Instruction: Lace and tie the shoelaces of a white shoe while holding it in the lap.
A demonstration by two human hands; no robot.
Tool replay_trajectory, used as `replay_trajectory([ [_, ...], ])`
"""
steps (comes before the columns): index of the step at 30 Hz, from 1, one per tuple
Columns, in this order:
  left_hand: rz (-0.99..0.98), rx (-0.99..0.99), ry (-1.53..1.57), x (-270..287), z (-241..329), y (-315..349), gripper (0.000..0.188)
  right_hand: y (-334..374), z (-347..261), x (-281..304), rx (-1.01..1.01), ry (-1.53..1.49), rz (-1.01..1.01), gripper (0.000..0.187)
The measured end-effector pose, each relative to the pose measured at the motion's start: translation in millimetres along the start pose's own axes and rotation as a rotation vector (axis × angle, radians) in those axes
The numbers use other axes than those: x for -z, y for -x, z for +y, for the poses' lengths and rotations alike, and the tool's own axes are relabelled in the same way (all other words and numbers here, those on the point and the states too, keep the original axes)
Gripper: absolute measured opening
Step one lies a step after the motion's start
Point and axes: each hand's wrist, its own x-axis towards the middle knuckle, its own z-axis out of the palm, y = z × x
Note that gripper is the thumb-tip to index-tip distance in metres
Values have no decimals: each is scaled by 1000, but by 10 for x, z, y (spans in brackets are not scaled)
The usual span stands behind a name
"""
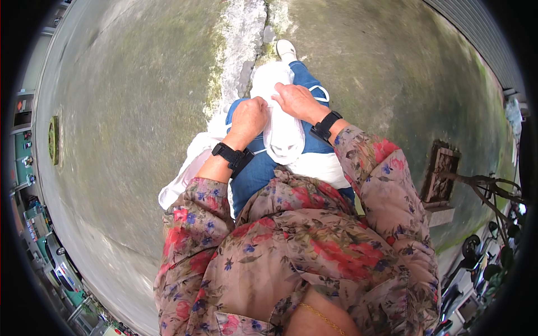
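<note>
A long white cloth piece [284, 134] with rounded ends lies lengthwise over my lap, on blue jeans [252, 182]. My left hand [249, 119] is closed on its left edge, thumb and fingers pinched together. From the other side my right hand [300, 102] pinches the same cloth, close to the left fingertips. What exactly sits between the fingertips is too small to make out. A white cord loop [321, 93] sticks out beyond the right wrist. More white fabric [188, 168] hangs off my left thigh, and another white fold [319, 168] lies under the cloth.
Below is a mossy concrete ground [145, 84] with a pale cracked strip [241, 45] running away from me. A white shoe [286, 49] shows at the far end of my leg. To the right are a square planter bed [441, 176] and a bare trunk [476, 182], with parked vehicles beyond.
</note>
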Motion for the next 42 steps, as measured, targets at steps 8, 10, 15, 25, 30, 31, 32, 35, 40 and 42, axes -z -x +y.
replay_trajectory([
  [8,28,-197,-298,-48,-68,-71,11,29,37,-64,-63,-72,52,26],
  [10,63,-225,-304,-51,-77,-61,10,38,35,-74,-73,-82,61,28],
  [15,109,-349,-388,-56,27,-103,9,49,97,-40,-206,-319,153,38],
  [25,-26,-156,-267,-39,42,-14,11,319,-117,136,-656,-996,-159,27],
  [30,-176,-172,-275,17,93,44,18,243,-110,-93,-452,-555,-115,25],
  [31,-184,-158,-319,-28,46,8,19,227,-127,-145,-359,-299,-75,23],
  [32,-192,-145,-363,-62,10,-9,20,228,-159,-213,-366,-256,-49,22],
  [35,-201,-147,-323,-44,-1,-24,18,299,-305,-257,-296,-72,44,23],
  [40,-226,-237,-271,-57,-142,-65,12,321,-371,-283,-257,3,94,19],
  [42,-232,-282,-232,-78,-194,-55,11,309,-397,-262,-211,60,97,17],
])
